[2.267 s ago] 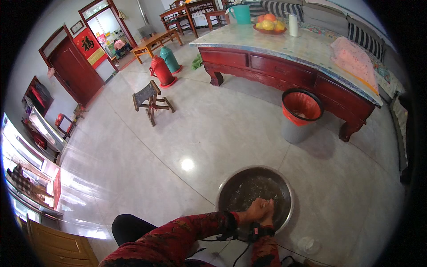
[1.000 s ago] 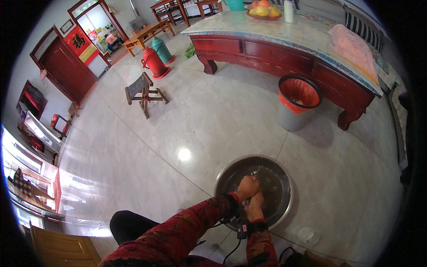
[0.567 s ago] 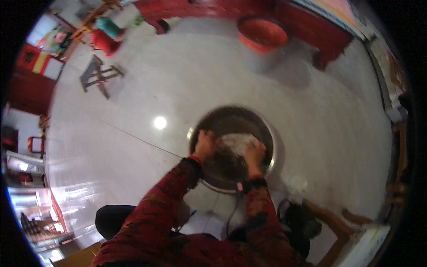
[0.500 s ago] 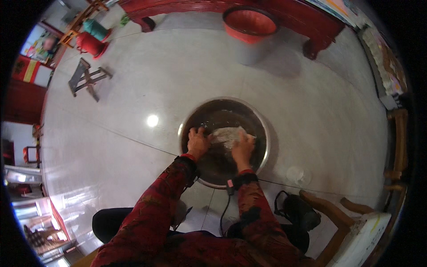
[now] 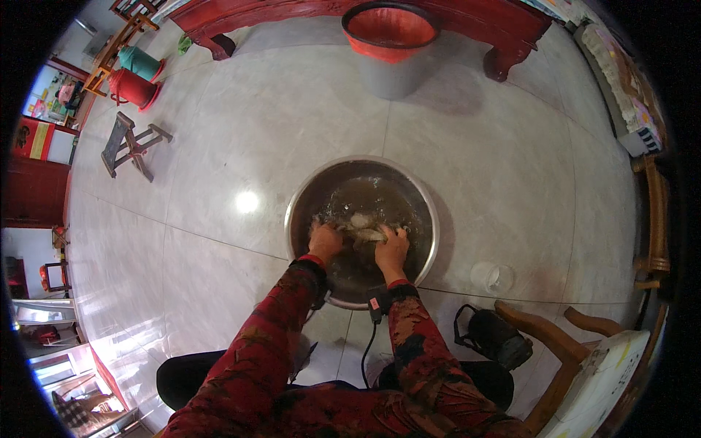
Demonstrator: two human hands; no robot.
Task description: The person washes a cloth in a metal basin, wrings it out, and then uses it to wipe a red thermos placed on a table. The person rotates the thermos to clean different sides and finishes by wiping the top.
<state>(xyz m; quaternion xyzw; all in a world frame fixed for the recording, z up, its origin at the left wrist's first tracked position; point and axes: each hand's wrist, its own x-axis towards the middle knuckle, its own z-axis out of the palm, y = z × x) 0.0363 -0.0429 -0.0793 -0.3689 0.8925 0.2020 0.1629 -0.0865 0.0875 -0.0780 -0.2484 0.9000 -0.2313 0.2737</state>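
A round metal basin [image 5: 290,196] on the floor in front of me holds murky brownish water. Bunched up in the water is a wet, pale cloth [image 5: 361,221], partly under the surface. My left hand [image 5: 326,241] grips its left end, fingertips dipped in the water and partly hidden. At the cloth's right end, my right hand [image 5: 392,247] has its fingers curled around the fabric. Both forearms, in red and dark patterned sleeves with black wristbands, reach over the basin's near rim.
A red tub with a dark rim [image 5: 387,50] stands beyond the basin, before a red wooden furniture piece [image 5: 292,12]. A folding stool [image 5: 131,146] is far left. At right are a clear cup [image 5: 499,277], a black bag-like object [image 5: 495,339] and a wooden chair [image 5: 544,343].
The cloth, spread wider before, is now bunched between my hands, and the water is splashing more. My right hand has come slightly lower and nearer. The view has shifted a little.
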